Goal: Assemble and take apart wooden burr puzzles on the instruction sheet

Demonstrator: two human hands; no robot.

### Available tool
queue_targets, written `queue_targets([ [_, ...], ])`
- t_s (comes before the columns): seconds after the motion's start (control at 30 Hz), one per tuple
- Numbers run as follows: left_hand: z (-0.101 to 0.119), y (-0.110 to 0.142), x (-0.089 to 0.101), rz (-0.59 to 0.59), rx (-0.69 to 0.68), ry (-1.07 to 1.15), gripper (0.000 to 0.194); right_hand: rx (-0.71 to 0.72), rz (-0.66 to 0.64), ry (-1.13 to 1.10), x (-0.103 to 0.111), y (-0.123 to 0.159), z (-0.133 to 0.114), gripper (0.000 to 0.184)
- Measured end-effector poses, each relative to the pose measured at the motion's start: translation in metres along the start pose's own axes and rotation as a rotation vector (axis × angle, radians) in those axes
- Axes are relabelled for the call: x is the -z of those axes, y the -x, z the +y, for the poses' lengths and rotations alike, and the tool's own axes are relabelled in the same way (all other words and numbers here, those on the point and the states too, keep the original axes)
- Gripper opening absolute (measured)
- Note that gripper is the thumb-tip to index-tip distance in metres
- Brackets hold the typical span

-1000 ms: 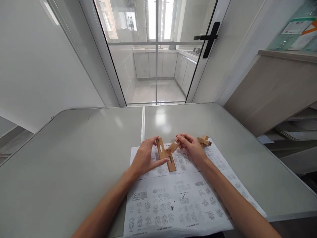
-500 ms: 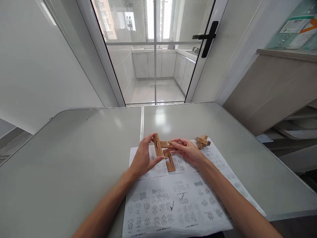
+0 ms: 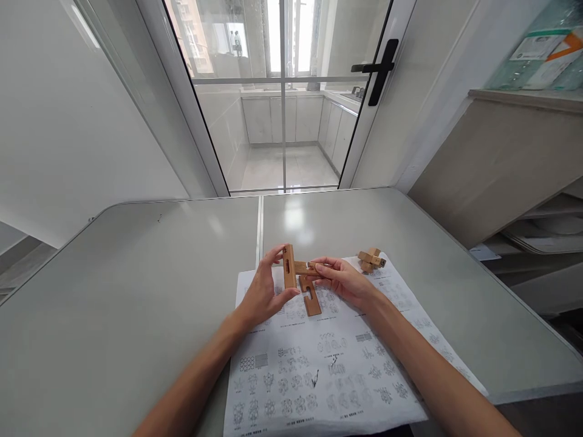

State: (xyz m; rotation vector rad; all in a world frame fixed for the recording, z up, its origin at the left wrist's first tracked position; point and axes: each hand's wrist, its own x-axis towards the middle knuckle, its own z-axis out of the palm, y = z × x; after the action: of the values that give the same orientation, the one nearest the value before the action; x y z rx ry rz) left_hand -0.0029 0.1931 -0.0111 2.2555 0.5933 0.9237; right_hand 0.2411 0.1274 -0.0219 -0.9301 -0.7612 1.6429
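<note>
My left hand [image 3: 268, 285] grips a slotted wooden puzzle piece [image 3: 289, 267] by its two ends, thumb below and fingers on top. In my right hand [image 3: 339, 277] a notched wooden puzzle piece [image 3: 301, 267] is pinched, pointing left. Its left end meets the slotted piece; whether it enters the slot I cannot tell. Just beneath, a third wooden piece with a cut-out [image 3: 312, 301] lies on a printed paper sheet [image 3: 328, 370]. Right of my right hand, an assembled wooden puzzle [image 3: 371, 260] rests at the sheet's upper edge.
The sheet, covered in small diagrams, lies on a grey table [image 3: 136, 291] with a seam running across it. Beyond stands a glass door with a black handle [image 3: 381, 71]. At right is a shelf unit [image 3: 483, 164] with plastic bottles [image 3: 542, 57] on top.
The slotted piece in my left hand has turned more upright. My right hand has tilted its piece slightly, its right part now lower. The piece on the sheet stays put.
</note>
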Motion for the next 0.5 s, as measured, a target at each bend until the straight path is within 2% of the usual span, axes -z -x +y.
queue_targets([
  [0.2, 0.0019, 0.0009, -0.0061, -0.005, 0.051, 0.195, 0.076, -0.002, -0.014, -0.054, -0.0023, -0.0004, 0.0007, 0.028],
  [0.5, 0.0072, -0.0017, -0.0054, 0.033, 0.109, 0.223, 0.074, 0.007, 0.034, -0.055, -0.0076, 0.0022, 0.0, 0.028],
])
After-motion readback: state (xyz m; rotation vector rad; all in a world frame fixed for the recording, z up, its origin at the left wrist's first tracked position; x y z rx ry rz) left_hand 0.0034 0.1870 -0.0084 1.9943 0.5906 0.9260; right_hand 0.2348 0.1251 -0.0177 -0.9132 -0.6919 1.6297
